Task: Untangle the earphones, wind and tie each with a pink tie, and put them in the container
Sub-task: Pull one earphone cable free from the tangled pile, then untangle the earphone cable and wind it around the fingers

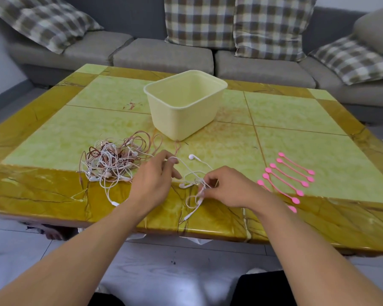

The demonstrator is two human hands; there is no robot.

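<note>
A tangled heap of white and reddish earphones lies on the table's left front. One white earphone is pulled out of it, stretched between my hands, one earbud lying at the far side. My left hand has the white cable looped over a raised finger. My right hand pinches the cable's loops near the table's front border. Several pink ties lie in a row to the right. The pale yellow container stands empty behind my hands.
The green and ochre tiled table fills the middle; its front edge is close to my forearms. A grey sofa with checked cushions stands behind it. Grey floor shows below the table.
</note>
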